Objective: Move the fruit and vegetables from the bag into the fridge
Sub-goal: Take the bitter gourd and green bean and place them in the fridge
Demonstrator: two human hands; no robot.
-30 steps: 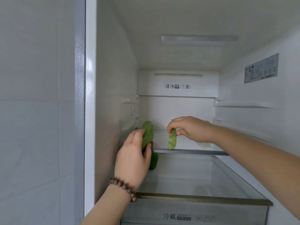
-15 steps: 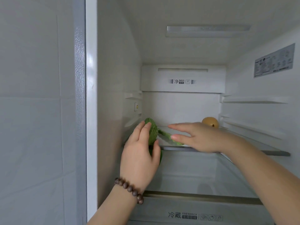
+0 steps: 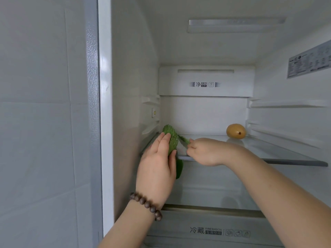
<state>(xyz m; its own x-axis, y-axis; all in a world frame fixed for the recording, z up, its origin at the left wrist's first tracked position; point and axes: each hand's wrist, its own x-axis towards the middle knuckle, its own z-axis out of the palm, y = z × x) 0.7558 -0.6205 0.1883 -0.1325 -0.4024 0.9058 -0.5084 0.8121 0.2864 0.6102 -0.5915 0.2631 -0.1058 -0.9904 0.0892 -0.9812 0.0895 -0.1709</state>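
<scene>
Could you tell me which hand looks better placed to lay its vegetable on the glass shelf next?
Probably the right hand: it is already over the glass shelf, its green pod low above it. The left hand holds the bumpy gourd tilted at the shelf's front edge.

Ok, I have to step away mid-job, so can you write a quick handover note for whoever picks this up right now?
Left hand: holding the bumpy green gourd at the left front edge of the glass shelf, not yet set down.
Right hand: fingers pinching a thin green pod over the shelf, beside the gourd.
Done: a yellow fruit lies at the back right of the shelf.
Left: put down both green items. The bag is out of view, so check it for more.
</scene>
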